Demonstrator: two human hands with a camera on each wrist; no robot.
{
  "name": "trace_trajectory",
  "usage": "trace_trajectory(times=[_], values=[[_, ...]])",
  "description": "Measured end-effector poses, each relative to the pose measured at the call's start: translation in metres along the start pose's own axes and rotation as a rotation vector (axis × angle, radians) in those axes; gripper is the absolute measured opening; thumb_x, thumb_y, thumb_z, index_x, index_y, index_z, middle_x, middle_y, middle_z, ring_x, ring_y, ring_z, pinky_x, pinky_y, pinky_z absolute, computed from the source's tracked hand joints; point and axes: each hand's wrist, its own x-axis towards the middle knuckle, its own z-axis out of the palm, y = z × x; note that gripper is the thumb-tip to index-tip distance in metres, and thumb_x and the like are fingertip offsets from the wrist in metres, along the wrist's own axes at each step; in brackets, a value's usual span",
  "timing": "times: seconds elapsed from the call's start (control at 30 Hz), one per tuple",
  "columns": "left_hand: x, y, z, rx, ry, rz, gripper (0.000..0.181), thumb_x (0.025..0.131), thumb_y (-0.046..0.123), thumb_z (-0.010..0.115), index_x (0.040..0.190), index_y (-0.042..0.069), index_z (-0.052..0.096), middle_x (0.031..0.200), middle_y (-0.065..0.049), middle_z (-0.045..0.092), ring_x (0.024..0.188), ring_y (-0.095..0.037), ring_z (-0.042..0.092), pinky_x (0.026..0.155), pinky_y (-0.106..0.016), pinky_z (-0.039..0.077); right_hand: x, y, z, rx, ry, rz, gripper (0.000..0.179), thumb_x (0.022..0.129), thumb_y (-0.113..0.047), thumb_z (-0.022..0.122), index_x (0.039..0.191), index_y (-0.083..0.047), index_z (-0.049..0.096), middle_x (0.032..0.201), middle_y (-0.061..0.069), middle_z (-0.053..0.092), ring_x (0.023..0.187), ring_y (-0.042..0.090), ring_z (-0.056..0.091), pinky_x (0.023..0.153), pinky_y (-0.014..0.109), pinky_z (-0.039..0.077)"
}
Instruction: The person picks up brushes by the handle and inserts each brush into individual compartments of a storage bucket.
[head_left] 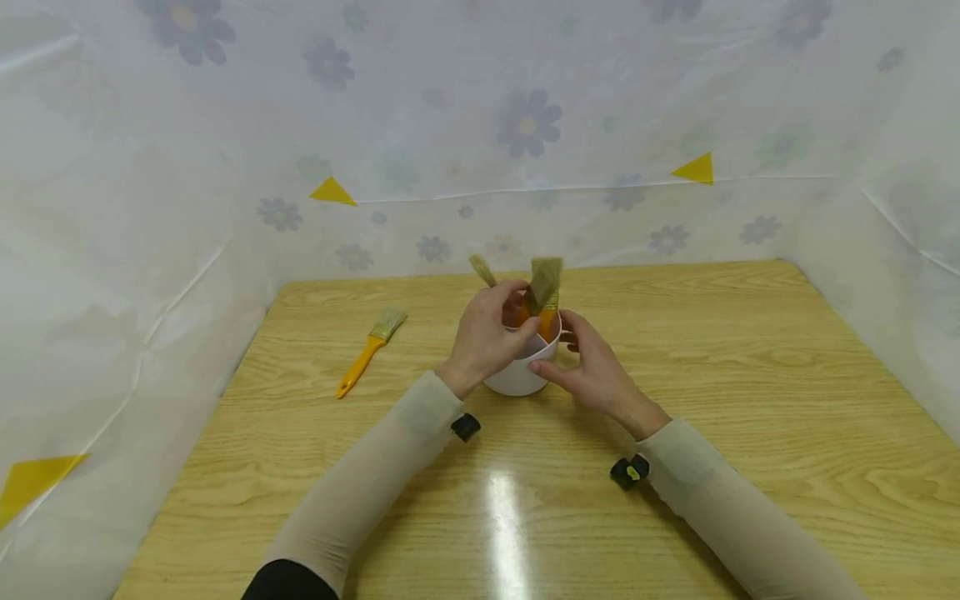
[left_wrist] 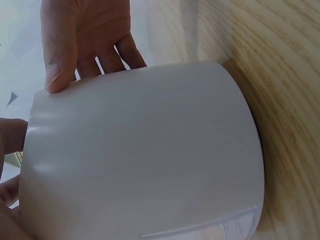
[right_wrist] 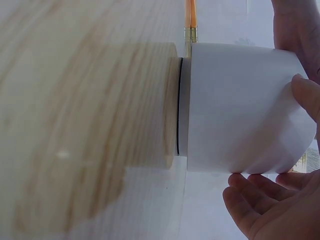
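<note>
A white round cup (head_left: 517, 379) stands on the table, holding several paintbrushes with their bristles up. My left hand (head_left: 487, 333) is at the cup's mouth, its thumb and fingers pinching a paintbrush (head_left: 542, 290) with an orange handle. A second, smaller bristle head (head_left: 482, 269) sticks out behind that hand. With my right hand (head_left: 600, 371) I grip the cup's right side, thumb in front and fingers round the far side. The left wrist view shows the cup wall (left_wrist: 145, 150) large, hiding most of the left hand. In the right wrist view the right thumb (right_wrist: 306, 95) presses the cup.
Left of the cup, another paintbrush (head_left: 363, 362) with a yellow-orange handle lies on the wood-grain table (head_left: 750, 375). Flower-patterned white sheeting (head_left: 465, 125) rises behind and at both sides, with yellow triangles (head_left: 697, 169) stuck on it.
</note>
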Motion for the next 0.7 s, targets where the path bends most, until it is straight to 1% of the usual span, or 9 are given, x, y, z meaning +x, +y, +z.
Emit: trace_trajectory(times=[0.1, 0.17, 0.27, 0.4, 0.53, 0.7], values=[[0.000, 0.000, 0.000, -0.009, -0.003, 0.008, 0.042, 0.085, 0.019, 0.070, 0.123, 0.007, 0.058, 0.101, -0.005, 0.066, 0.085, -0.015, 0.061, 0.073, -0.025, 0.051, 0.000, -0.001, 0.000, 0.004, -0.001, 0.008, 0.081, 0.085, -0.036, 0.072, 0.148, -0.012, 0.027, 0.143, 0.008, 0.039, 0.128, 0.028, 0.041, 0.101, 0.052, 0.037], [0.000, 0.000, 0.000, -0.017, -0.003, 0.013, 0.042, 0.085, 0.019, 0.070, 0.123, 0.007, 0.058, 0.099, -0.004, 0.066, 0.084, -0.015, 0.061, 0.072, -0.026, 0.052, -0.001, -0.006, 0.000, 0.013, -0.002, 0.012, 0.080, 0.086, -0.031, 0.072, 0.148, -0.009, 0.027, 0.143, 0.012, 0.039, 0.128, 0.031, 0.041, 0.102, 0.054, 0.036], [0.000, 0.000, 0.000, -0.006, 0.001, 0.020, 0.040, 0.085, 0.021, 0.070, 0.121, 0.006, 0.059, 0.098, -0.004, 0.066, 0.086, -0.016, 0.060, 0.075, -0.027, 0.051, -0.004, -0.020, -0.002, 0.021, -0.007, 0.016, 0.079, 0.087, -0.025, 0.072, 0.148, -0.003, 0.027, 0.143, 0.016, 0.038, 0.128, 0.035, 0.040, 0.102, 0.055, 0.035], [-0.001, 0.001, -0.001, 0.016, 0.008, 0.021, 0.037, 0.086, 0.021, 0.069, 0.118, 0.006, 0.061, 0.101, -0.005, 0.065, 0.088, -0.017, 0.059, 0.076, -0.029, 0.049, -0.007, -0.038, -0.006, 0.020, -0.016, 0.015, 0.077, 0.087, -0.021, 0.071, 0.146, 0.002, 0.028, 0.141, 0.020, 0.039, 0.127, 0.037, 0.040, 0.101, 0.055, 0.036], [-0.001, 0.001, -0.001, 0.029, 0.002, 0.006, 0.034, 0.085, 0.020, 0.069, 0.116, 0.006, 0.062, 0.102, -0.006, 0.063, 0.088, -0.017, 0.058, 0.076, -0.029, 0.049, -0.008, -0.042, -0.007, 0.023, -0.018, 0.012, 0.076, 0.087, -0.019, 0.071, 0.145, 0.003, 0.028, 0.141, 0.020, 0.039, 0.127, 0.038, 0.040, 0.101, 0.055, 0.036], [0.000, 0.002, -0.002, 0.029, -0.012, -0.024, 0.036, 0.084, 0.019, 0.069, 0.117, 0.006, 0.062, 0.104, -0.005, 0.064, 0.088, -0.016, 0.058, 0.076, -0.029, 0.049, -0.008, -0.040, -0.007, 0.029, -0.010, 0.016, 0.076, 0.087, -0.021, 0.071, 0.146, 0.001, 0.028, 0.141, 0.019, 0.039, 0.127, 0.037, 0.041, 0.101, 0.055, 0.036]])
